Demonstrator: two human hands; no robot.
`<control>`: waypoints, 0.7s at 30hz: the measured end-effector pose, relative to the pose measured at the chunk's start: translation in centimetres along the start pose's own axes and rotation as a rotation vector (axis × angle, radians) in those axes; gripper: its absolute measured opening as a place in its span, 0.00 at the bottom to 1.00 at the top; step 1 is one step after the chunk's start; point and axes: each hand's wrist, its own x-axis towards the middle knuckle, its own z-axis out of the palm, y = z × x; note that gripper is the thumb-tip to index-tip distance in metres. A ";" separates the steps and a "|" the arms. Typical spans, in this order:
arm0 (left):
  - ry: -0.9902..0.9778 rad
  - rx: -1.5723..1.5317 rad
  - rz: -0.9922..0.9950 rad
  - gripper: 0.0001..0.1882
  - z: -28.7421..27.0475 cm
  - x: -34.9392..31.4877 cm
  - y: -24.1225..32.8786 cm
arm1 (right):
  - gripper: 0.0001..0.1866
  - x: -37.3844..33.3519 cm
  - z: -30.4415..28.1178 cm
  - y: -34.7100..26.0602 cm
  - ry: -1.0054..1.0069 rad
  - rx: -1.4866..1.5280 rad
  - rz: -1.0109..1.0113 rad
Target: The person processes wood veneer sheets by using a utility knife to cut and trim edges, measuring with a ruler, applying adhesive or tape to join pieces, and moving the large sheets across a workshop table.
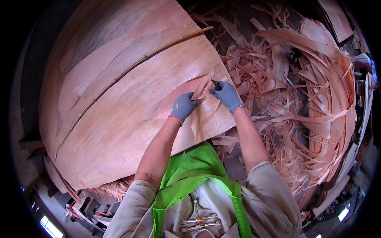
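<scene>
A large, thin wood veneer sheet point(151, 87) spreads out in front of me. Near its right edge, my gloved left hand point(183, 107) is closed on a torn veneer strip point(197, 90) that stands up from the sheet. My right hand point(226, 96), in a matching grey glove, is closed just to the right of that strip. A small dark tip point(214, 82) pokes out by its fingers; its kind I cannot make out. Beneath both hands lies a pinker veneer piece point(168, 104), partly covered by the left hand.
A long thin bamboo stick point(115, 81) lies across the sheet from lower left to upper right. Curled veneer scraps point(254, 71) are heaped on the right. Beyond them rests a thick bundle of long veneer strips point(331, 107). More shavings point(115, 187) show below the sheet's near edge.
</scene>
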 end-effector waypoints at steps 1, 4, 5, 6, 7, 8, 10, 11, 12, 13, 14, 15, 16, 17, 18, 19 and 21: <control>-0.012 -0.020 -0.034 0.17 -0.1 0.1 0.1 | 0.17 0.1 0.1 0.2 -0.002 0.008 0.004; -0.047 -0.103 -0.116 0.17 -0.2 0.4 0.0 | 0.17 0.5 0.7 1.3 -0.026 0.140 0.005; -0.058 -0.145 -0.131 0.17 0.0 0.5 -0.4 | 0.17 0.7 0.8 1.7 -0.038 0.202 0.004; -0.069 -0.187 -0.147 0.17 0.0 0.5 -0.6 | 0.18 0.7 0.6 1.6 -0.055 0.197 -0.015; -0.061 -0.280 -0.151 0.16 0.2 0.4 -0.7 | 0.18 0.7 0.3 1.4 -0.073 0.192 -0.034; -0.053 -0.373 -0.155 0.15 0.4 0.2 -0.9 | 0.19 0.7 0.2 1.2 -0.090 0.187 -0.053; -0.068 -0.450 -0.180 0.14 0.3 0.0 -0.6 | 0.21 0.8 0.3 1.2 -0.055 0.081 -0.055; -0.088 -0.436 -0.203 0.13 0.2 0.1 -0.4 | 0.22 0.8 0.5 1.2 -0.038 0.027 -0.057; -0.105 -0.424 -0.227 0.12 0.1 0.0 -0.4 | 0.22 0.6 0.7 0.5 0.000 -0.042 -0.020; -0.098 -0.448 -0.213 0.12 0.2 0.0 -0.6 | 0.23 0.4 0.9 -0.3 0.039 -0.111 0.017; -0.091 -0.471 -0.197 0.12 0.4 0.1 -0.9 | 0.23 0.2 1.1 -0.9 0.077 -0.180 0.053; -0.084 -0.492 -0.181 0.12 0.5 0.1 -1.2 | 0.23 0.2 1.2 -0.9 0.092 -0.191 0.059; -0.055 -0.531 -0.171 0.12 0.6 0.1 -1.5 | 0.23 0.3 1.4 -0.9 0.107 -0.203 0.065; -0.026 -0.569 -0.159 0.12 0.6 0.0 -1.8 | 0.23 0.4 1.5 -0.9 0.122 -0.215 0.070; 0.004 -0.606 -0.147 0.12 0.4 -0.2 -1.6 | 0.23 0.3 1.4 -1.1 0.116 -0.226 0.072; 0.008 -0.638 -0.148 0.12 0.3 -0.5 -1.5 | 0.23 0.3 1.3 -1.2 0.111 -0.237 0.074; 0.016 -0.698 -0.147 0.12 -0.4 -1.5 -1.1 | 0.20 0.2 1.4 -0.7 0.122 -0.176 0.011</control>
